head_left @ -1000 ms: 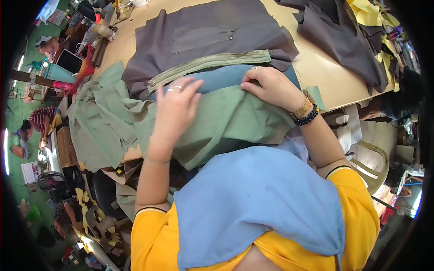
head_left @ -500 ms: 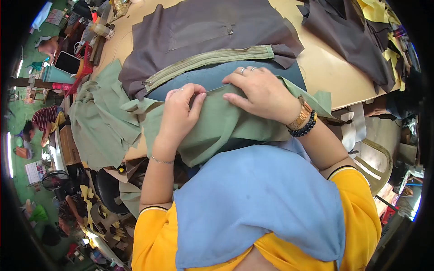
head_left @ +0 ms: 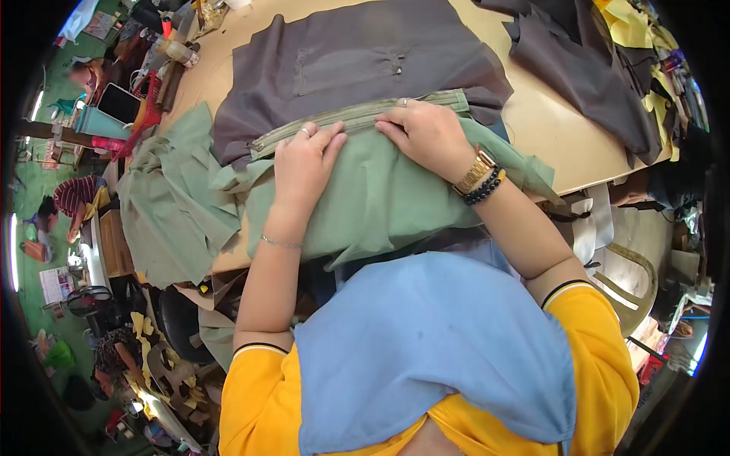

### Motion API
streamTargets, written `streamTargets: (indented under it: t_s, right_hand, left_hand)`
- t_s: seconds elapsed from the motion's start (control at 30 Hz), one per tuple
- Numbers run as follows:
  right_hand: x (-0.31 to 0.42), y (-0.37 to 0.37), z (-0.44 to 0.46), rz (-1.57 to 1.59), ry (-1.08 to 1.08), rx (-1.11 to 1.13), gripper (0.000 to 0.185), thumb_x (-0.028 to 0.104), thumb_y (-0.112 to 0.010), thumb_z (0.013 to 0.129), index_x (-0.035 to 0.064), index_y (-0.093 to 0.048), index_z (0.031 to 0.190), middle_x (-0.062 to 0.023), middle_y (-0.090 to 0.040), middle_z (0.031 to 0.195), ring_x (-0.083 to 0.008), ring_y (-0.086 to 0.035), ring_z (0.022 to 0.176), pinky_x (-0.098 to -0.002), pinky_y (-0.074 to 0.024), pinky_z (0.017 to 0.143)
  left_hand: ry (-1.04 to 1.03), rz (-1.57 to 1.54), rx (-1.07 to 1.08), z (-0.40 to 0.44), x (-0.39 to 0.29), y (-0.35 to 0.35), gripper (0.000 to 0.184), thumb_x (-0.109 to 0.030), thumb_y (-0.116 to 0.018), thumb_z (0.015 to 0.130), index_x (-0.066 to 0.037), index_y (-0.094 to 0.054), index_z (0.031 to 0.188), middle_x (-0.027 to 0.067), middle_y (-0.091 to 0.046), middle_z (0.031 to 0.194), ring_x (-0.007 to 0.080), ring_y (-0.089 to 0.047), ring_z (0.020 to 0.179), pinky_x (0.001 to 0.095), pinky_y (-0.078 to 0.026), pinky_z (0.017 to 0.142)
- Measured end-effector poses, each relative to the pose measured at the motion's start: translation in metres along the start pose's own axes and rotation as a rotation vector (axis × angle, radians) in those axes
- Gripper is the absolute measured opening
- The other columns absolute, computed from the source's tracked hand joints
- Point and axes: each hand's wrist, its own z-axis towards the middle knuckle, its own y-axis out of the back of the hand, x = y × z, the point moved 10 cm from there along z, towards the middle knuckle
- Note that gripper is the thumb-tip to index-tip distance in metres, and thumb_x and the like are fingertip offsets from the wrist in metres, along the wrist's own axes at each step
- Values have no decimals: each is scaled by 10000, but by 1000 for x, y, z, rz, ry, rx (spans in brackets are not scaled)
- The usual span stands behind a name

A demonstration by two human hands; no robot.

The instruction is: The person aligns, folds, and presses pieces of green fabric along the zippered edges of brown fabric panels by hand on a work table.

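A piece of green fabric (head_left: 365,197) drapes over the near table edge, its far edge lying along an olive zipper (head_left: 353,112). The zipper runs along the near side of a dark grey-brown fabric piece (head_left: 342,49). My left hand (head_left: 306,163) pinches the green fabric's far edge, thumb and fingers together at the zipper's lower side. Further right, my right hand (head_left: 432,135) is closed on the same edge, its fingertips touching the zipper strip. Fingers partly hide the cloth edge they hold.
More crumpled green fabric (head_left: 171,205) hangs off the table's left side. Dark cloth (head_left: 585,68) and yellow scraps (head_left: 630,26) lie at the right. A red basket (head_left: 148,102) stands at the left. Several people sit or stand in the background.
Both hands have moved away from my body, carrying the green fabric's edge up to the zipper. The blue layer beneath is now mostly covered.
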Motion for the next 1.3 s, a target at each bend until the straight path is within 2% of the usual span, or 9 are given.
streamTargets:
  t_s: [0.07,0.1,0.23,0.33,0.63,0.73,1.07,1.17,1.3]
  right_hand:
    - [7,8,-13,-8,23,30,203,282,-707,938,88,-764,925,-95,-681,821,-306,-667,746,-410,-529,670]
    - [9,11,-21,4,19,49,199,276,-711,935,85,-765,924,-95,-680,815,-304,-666,743,-408,-528,670]
    - [18,21,-49,82,-12,96,191,254,-724,926,69,-770,921,-94,-675,787,-299,-658,727,-393,-520,662]
    - [18,23,-53,130,-52,98,194,248,-731,921,59,-775,922,-100,-673,770,-297,-652,715,-388,-513,661]
    - [13,22,-51,146,-91,87,212,275,-750,892,67,-791,889,-122,-697,773,-315,-675,734,-420,-534,675]
    - [12,22,-50,145,-114,91,219,282,-755,878,67,-794,864,-131,-713,787,-324,-691,749,-428,-549,678]
    - [8,21,-49,164,-130,87,229,282,-774,874,54,-792,899,-139,-703,756,-298,-658,676,-397,-502,633]
    - [7,20,-48,151,-165,100,209,279,-765,857,73,-796,849,-135,-723,777,-332,-696,751,-441,-554,684]
    - [7,21,-46,166,-188,119,205,265,-761,857,63,-795,859,-142,-725,777,-338,-700,752,-442,-555,685]
  left_hand:
    - [-13,-2,27,-16,-14,5,255,-311,-674,968,-135,-778,1120,71,-682,894,274,-640,773,401,-420,702]
    - [-25,-23,42,-24,-23,7,230,-295,-685,963,-130,-782,1092,52,-664,852,259,-613,722,385,-407,682]
    - [2,-67,88,-50,-44,14,185,-233,-717,948,-130,-797,1079,25,-619,794,206,-585,692,354,-392,671]
    - [3,-104,-8,-52,-47,20,150,-246,-731,932,-126,-795,996,6,-619,763,212,-571,635,353,-379,631]
    - [114,-165,17,-46,-35,22,162,-262,-762,902,-105,-802,908,37,-646,760,243,-617,649,381,-440,617]
    - [214,-211,90,-43,-31,21,175,-196,-773,892,-37,-795,961,99,-644,763,255,-629,668,341,-469,626]
    - [249,-237,109,-37,-26,20,198,-201,-777,876,-19,-792,953,119,-676,769,252,-657,679,330,-492,655]
    - [275,-244,127,-37,-24,18,201,-200,-774,873,-16,-790,954,120,-688,780,243,-664,686,323,-497,664]
    - [308,-268,160,-35,-20,16,203,-197,-768,869,-15,-789,956,120,-702,797,230,-673,696,313,-501,675]
